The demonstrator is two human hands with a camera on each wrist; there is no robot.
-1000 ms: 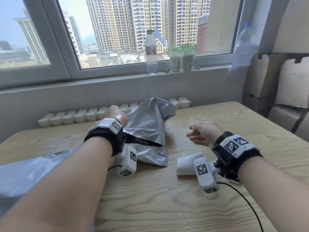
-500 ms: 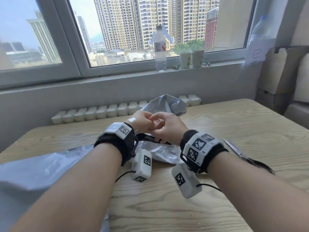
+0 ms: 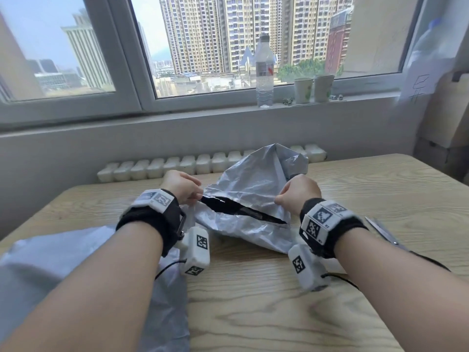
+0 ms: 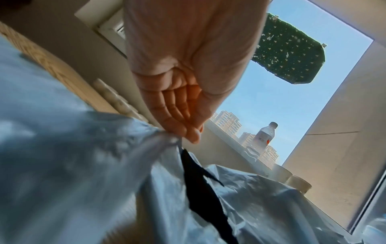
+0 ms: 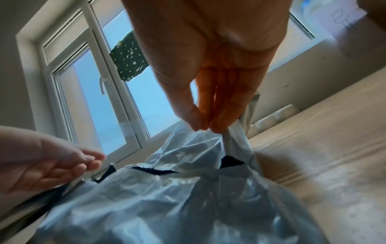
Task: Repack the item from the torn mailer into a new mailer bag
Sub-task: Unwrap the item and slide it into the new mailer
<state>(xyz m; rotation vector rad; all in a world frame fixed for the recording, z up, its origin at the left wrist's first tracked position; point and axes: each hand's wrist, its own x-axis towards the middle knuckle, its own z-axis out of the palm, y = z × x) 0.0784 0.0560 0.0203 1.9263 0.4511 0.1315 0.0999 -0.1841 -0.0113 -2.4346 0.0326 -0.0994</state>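
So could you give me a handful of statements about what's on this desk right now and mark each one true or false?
1. Both hands pinch the torn mailer. True: the left hand and the right hand each pinch one end of the tear.
2. The tear shows a dark inside. True.
3. The water bottle lies on the table. False: it stands upright on the windowsill.
4. Three paper cups stand on the sill. False: two.
5. Scissors lie to the right of the right wrist. True.
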